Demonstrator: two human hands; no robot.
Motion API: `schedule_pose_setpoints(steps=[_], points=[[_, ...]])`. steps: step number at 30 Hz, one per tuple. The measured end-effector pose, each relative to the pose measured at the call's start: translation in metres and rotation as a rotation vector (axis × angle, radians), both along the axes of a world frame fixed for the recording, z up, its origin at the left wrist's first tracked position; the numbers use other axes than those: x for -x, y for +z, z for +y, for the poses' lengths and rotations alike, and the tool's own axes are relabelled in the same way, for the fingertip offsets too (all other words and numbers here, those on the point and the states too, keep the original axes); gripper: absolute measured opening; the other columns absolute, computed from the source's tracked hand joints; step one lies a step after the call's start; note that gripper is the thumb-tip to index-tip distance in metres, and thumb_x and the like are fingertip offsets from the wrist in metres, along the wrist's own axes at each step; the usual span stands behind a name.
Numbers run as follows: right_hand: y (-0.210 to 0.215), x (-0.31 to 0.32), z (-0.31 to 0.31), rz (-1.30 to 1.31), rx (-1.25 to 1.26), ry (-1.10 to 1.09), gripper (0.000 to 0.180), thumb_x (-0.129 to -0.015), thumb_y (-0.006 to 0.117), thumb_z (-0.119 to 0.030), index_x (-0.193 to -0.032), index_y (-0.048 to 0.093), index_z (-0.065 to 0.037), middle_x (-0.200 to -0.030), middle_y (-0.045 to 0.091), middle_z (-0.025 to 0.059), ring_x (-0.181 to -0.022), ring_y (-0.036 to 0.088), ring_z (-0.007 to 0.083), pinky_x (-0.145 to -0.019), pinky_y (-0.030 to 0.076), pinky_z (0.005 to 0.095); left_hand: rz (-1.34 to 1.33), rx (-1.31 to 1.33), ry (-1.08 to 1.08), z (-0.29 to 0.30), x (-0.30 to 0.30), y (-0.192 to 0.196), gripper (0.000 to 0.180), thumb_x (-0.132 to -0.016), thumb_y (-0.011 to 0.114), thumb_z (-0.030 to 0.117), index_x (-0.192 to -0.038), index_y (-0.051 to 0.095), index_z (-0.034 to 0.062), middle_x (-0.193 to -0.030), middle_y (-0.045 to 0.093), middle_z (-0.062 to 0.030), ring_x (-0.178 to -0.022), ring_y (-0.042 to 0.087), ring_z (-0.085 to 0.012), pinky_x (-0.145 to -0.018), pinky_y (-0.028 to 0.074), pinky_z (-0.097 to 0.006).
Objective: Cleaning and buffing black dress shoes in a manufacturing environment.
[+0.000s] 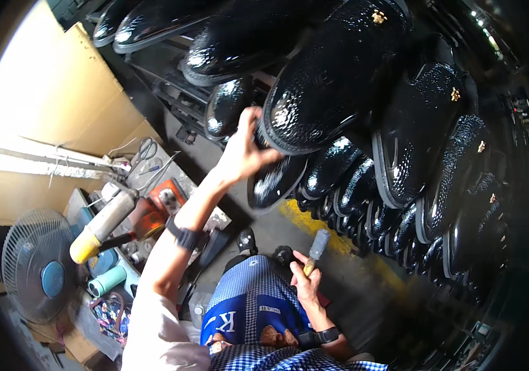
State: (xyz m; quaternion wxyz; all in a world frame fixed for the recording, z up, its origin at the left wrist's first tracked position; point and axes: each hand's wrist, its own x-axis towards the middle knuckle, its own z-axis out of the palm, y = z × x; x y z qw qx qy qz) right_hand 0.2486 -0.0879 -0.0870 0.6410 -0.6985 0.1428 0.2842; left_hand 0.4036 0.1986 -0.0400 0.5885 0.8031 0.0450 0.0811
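My left hand is raised at the toe of a glossy black shoe with a small gold ornament. Its thumb and fingers are closed around the toe's sole edge; some fingers are hidden behind it. Lower down, in front of my blue checked apron, my right hand is wrapped around the yellowish handle of a short tool with a grey, rough-looking cylindrical head. The tool points upward, apart from the shoes. What kind of tool it is, I cannot tell.
Rows of similar black shoes hang on a rack from overhead down to the right. At left are a fan, a yellow-tipped grey cylinder, a green cup and a cluttered bench with scissors. Cardboard stands behind.
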Motion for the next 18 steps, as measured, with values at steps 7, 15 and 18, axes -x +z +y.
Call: schedule_pose_setpoints(steps=[7,15,18], points=[[0.001,-0.012,-0.005,-0.005,-0.009,0.066,0.034,-0.078,0.062,-0.02,-0.104,0.058,0.001,-0.056,0.048,-0.0035,-0.042,0.04,0.004,-0.041,0.032,0.0188,0.018,0.342,0.322,-0.047,0.177,-0.015,0.067,-0.059,0.08,0.005,-0.101,0.028,0.0108,-0.098,0.041,-0.0059,-0.09,0.044,-0.0133,-0.078,0.041,-0.027],[-0.003,-0.012,-0.001,-0.048,-0.078,0.189,0.036,-0.077,0.06,-0.016,-0.104,0.054,0.008,-0.049,0.046,0.0003,-0.042,0.04,0.0062,-0.043,0.03,0.0193,-0.244,0.19,0.473,-0.086,0.261,-0.036,0.046,-0.058,0.076,-0.002,-0.082,0.037,0.0061,-0.121,0.044,-0.0222,-0.111,0.046,-0.0296,-0.09,0.038,-0.034],[0.0,-0.005,0.002,-0.051,-0.08,0.214,0.034,-0.077,0.059,-0.014,-0.103,0.055,0.008,-0.048,0.046,0.0003,-0.041,0.04,0.0066,-0.043,0.03,0.0193,-0.392,0.132,0.443,-0.09,0.266,-0.026,0.045,-0.064,0.072,0.007,-0.099,0.044,0.0044,-0.126,0.041,-0.0186,-0.117,0.041,-0.0262,-0.094,0.034,-0.036]])
